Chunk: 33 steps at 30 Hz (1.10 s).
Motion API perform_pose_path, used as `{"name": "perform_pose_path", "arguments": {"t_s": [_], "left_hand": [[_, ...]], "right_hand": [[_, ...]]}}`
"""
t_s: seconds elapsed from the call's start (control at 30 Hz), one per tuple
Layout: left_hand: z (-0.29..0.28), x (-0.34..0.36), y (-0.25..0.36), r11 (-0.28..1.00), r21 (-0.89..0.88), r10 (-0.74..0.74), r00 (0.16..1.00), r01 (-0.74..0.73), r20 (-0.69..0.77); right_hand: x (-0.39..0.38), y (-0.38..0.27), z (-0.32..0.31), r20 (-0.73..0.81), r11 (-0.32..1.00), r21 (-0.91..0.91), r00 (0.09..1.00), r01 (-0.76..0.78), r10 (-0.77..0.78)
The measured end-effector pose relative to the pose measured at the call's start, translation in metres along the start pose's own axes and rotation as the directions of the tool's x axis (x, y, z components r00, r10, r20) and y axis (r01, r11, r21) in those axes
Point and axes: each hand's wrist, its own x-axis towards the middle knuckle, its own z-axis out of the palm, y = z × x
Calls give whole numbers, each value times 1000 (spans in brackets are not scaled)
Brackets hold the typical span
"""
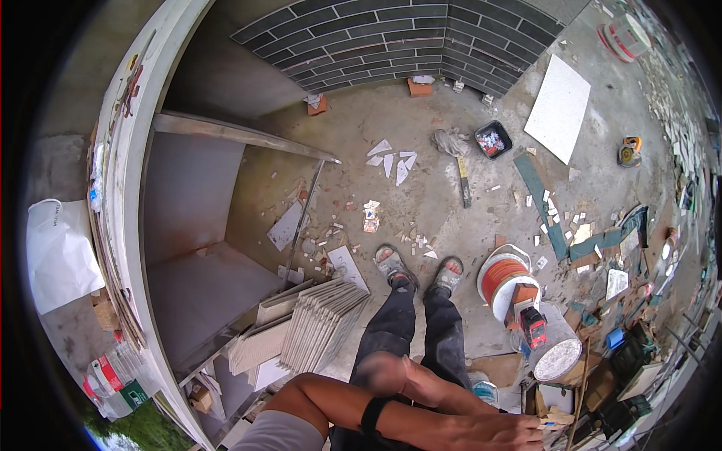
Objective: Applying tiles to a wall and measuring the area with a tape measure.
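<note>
– Since the left hand is nearest it, the beige scrap is the thing, right? Where is it?
– Bottom edge, right of the feet, touching the fingertips, just below the white bucket and the red tool
– Grip?
– Fingers laid out fairly straight against the scrap; can't tell whether they pinch it. Right hand is hidden behind the crossed forearms
– Handling?
– My guess: light, thin, stiff, maybe brittle with sharp edges if it's a tile offcut. Take it by two opposite edges, thumb on top, don't bend it
– Looks?
– Small, flat, pale beige, irregular outline, matte. Material unclear at this size
– Anything else?
– Stack of pale tiles on edge to the left, orange cord reel by the right foot, shards across the concrete floor
</note>
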Motion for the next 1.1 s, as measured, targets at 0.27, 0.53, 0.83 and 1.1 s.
{"name": "perform_pose_path", "arguments": {"t_s": [0.27, 0.53, 0.83, 1.1], "left_hand": [[4, -1, -3, 1000, 20, 6, 1000, -6, -10], [15, -13, -3, 1000, 0, -12, 1000, 12, 1], [-9, -44, -23, 943, -106, -328, 938, 317, -110], [-2, -109, -32, 68, -972, -991, 129, 223, -39]], "right_hand": [[3, -1, 2, -77, 998, -60, 997, 10, -14], [-1, -2, 9, -114, 988, -147, 993, -43, 26], [-32, -75, -7, -367, 744, -574, 705, 342, -607], [-44, -144, 43, -26, 1, -944, -71, 329, -997]]}}
